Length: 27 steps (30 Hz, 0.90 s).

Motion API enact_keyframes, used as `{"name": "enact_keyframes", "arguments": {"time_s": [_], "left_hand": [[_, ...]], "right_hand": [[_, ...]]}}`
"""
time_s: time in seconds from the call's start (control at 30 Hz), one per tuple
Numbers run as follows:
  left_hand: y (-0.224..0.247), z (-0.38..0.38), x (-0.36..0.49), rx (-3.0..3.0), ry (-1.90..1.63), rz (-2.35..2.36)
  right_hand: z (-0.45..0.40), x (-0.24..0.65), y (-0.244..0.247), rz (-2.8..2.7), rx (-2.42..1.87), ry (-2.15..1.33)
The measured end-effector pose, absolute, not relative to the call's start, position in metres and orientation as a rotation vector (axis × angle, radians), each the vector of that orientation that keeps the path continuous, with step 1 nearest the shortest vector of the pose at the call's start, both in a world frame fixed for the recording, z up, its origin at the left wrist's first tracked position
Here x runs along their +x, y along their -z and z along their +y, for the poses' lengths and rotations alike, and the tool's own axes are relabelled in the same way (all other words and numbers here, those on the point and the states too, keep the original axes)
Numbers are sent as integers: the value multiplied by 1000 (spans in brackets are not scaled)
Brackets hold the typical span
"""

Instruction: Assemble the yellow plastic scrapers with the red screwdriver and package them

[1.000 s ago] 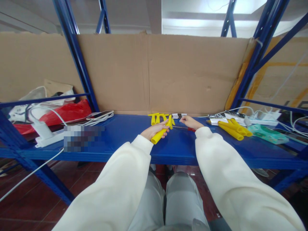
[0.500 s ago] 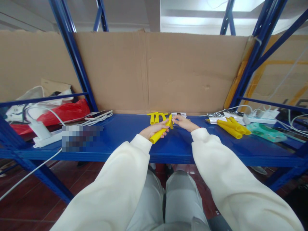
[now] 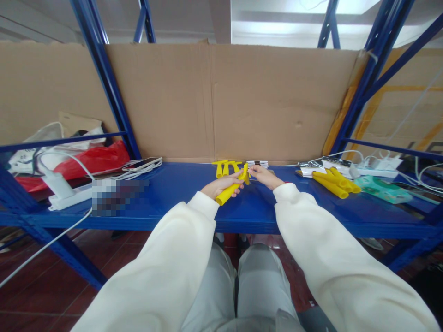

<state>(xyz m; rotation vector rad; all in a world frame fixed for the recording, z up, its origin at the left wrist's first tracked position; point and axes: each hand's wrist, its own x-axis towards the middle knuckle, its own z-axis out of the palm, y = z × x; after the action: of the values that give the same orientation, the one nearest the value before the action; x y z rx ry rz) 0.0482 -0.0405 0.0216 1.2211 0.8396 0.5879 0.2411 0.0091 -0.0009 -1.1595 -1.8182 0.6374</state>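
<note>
My left hand (image 3: 224, 185) is closed round a yellow tube-shaped piece (image 3: 226, 195) with a narrow crosspiece at its far end. The tube's open round mouth points toward me, over the blue shelf. At the crosspiece, my right hand (image 3: 263, 176) has its fingertips pinched together; anything small between them is too hard to make out. Just beyond my hands lie several yellow T-shaped pieces (image 3: 226, 169) in a row. Beside them, behind my right fingers, is a group of small black-and-white items (image 3: 258, 163).
Yellow tapered tubes (image 3: 330, 184) are piled on the right of the blue shelf (image 3: 187, 193), next to a green packet (image 3: 383, 189). A white power strip (image 3: 71, 198), cables and a red bag (image 3: 93, 161) occupy the left. Cardboard (image 3: 235, 101) walls off the back.
My right hand has shifted very slightly at the crosspiece. My left hand keeps its hold on the yellow piece, and the view has tipped a little.
</note>
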Motion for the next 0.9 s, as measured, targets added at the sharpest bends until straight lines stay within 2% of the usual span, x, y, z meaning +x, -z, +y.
{"name": "enact_keyframes", "arguments": {"time_s": [0.27,0.6,0.9], "left_hand": [[-20,-34,47,1181,-600,769],[-24,-36,45,1218,-589,728],[-24,-34,44,1261,-539,695]], "right_hand": [[11,233,9,-1716,-1140,-450],[2,237,8,-1682,-1037,-857],[4,240,8,-1666,-1048,-887]]}}
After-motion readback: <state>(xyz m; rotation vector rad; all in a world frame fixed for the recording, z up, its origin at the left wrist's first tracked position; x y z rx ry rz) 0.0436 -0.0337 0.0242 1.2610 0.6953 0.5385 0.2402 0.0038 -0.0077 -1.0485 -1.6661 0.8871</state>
